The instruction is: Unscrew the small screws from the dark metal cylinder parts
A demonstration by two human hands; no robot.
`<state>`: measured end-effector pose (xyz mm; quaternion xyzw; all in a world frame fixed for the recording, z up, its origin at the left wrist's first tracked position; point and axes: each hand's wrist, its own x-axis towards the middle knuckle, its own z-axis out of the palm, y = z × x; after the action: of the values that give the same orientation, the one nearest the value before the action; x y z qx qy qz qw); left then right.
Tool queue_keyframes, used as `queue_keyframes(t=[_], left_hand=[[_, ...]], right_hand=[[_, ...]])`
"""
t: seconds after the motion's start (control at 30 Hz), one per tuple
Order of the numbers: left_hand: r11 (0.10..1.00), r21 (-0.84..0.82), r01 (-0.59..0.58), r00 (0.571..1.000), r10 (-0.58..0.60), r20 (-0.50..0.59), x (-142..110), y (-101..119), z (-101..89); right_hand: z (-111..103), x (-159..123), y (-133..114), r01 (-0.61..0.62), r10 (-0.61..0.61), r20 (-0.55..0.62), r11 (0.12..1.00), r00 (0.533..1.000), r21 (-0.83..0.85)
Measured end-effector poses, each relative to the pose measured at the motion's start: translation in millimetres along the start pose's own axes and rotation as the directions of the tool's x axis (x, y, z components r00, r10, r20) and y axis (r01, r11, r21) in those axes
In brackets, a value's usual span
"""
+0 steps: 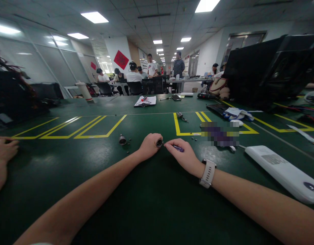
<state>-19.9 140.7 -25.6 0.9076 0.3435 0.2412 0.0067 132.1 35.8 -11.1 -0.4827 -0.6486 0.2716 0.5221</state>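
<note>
My left hand (pixel 149 145) is curled into a fist around a small round metal part (pixel 159 142) at the middle of the green table (pixel 151 204). My right hand (pixel 183 154), with a white watch on its wrist, pinches a thin tool with a purple handle (pixel 177 148). The tool's tip meets the metal part. Another small metal cylinder (pixel 122 139) stands left of my left hand, with a few tiny dark screws (pixel 128 145) scattered beside it.
Another person's hand (pixel 3 149) rests on the table at far left. A white flat device (pixel 284 172) lies at right. White gloves (pixel 235 114), a metal piece (pixel 181 116), a clipboard (pixel 146 100) and black cases (pixel 264 68) lie farther back. Several people are at distant desks.
</note>
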Motion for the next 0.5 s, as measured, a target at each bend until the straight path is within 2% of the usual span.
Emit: queue_keyframes(t=[0.1, 0.2, 0.27, 0.33, 0.4, 0.5], left_hand=[[0.999, -0.036, -0.018, 1.000, 0.018, -0.001, -1.5, -0.4, -0.9], [0.992, -0.121, -0.027, 0.999, 0.025, -0.023, -2.6, -1.3, -1.5], [0.980, -0.196, -0.017, 0.999, 0.009, -0.043, -2.9, -1.9, -1.5], [0.968, -0.251, -0.003, 0.998, -0.012, -0.057, -2.7, -2.3, -1.5], [0.965, -0.264, 0.010, 0.998, -0.027, -0.063, -2.4, -2.1, -1.5], [0.979, -0.201, 0.032, 0.997, -0.046, -0.065, -2.1, -1.0, -1.7]], right_hand=[[-3.0, 2.6, 0.3, -0.141, 0.140, 0.022, 0.966, 0.990, 0.216], [-4.2, 5.6, 3.1, -0.255, 0.261, 0.054, 0.843, 0.964, 0.473], [-3.8, 6.9, 4.9, -0.313, 0.316, 0.099, 0.755, 0.943, 0.576], [-3.0, 7.1, 5.7, -0.340, 0.335, 0.128, 0.715, 0.933, 0.611], [-2.0, 5.7, 5.6, -0.313, 0.307, 0.113, 0.749, 0.945, 0.584], [-0.1, 1.6, 4.5, -0.166, 0.166, 0.033, 0.909, 0.986, 0.381]])
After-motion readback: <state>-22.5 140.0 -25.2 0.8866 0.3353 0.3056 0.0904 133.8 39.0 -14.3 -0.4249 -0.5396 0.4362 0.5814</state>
